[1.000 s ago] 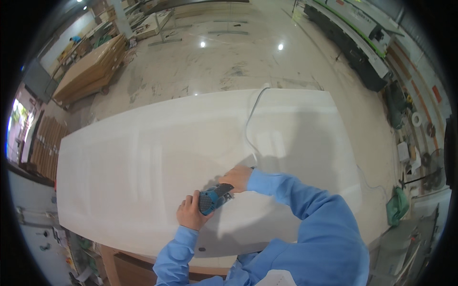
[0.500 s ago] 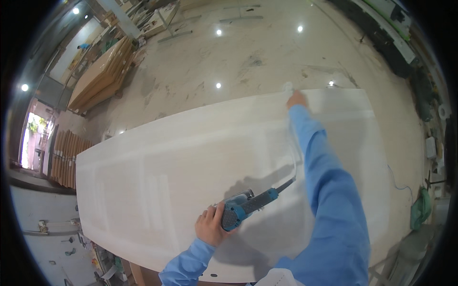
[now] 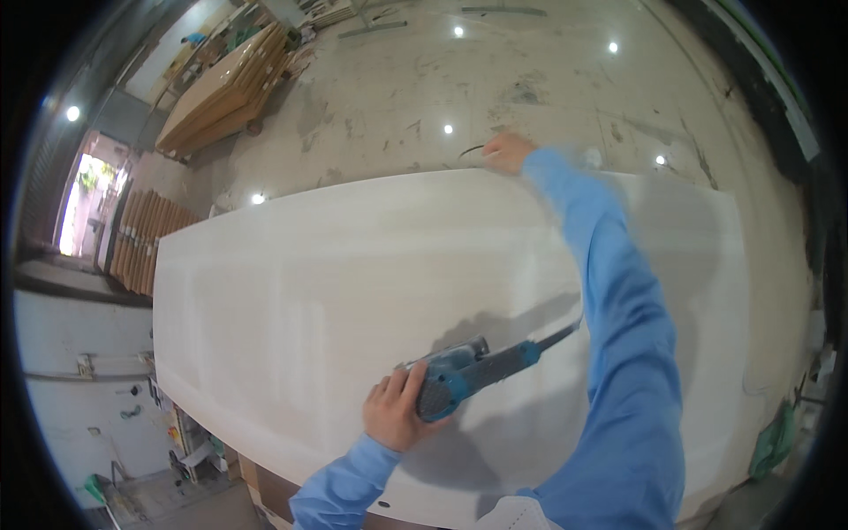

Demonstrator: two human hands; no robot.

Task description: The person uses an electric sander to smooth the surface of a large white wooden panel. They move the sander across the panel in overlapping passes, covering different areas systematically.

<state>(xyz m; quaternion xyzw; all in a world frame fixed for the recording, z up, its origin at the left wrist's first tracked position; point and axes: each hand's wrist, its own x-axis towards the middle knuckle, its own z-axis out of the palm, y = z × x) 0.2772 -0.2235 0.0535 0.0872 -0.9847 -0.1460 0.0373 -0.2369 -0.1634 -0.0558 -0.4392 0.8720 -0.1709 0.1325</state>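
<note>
A teal-and-black power sander is over the large pale, flat panel, its rear handle angled up to the right. My left hand is closed round its front end. Its power cord leaves the handle toward my right forearm and passes partly out of sight there. Past the panel's far edge, my right hand is closed and slightly blurred. A thin dark piece of cord sticks out to its left, seemingly from the fingers.
Stacked brown boards lean at the far left, with a row of brown packed panels below them. Metal stand feet rest on the shiny floor. A green bag lies at the right.
My right hand has moved left along and past the panel's far edge, and the dark cord piece now shows beside it. My left hand keeps the sander in place. The view has shifted.
</note>
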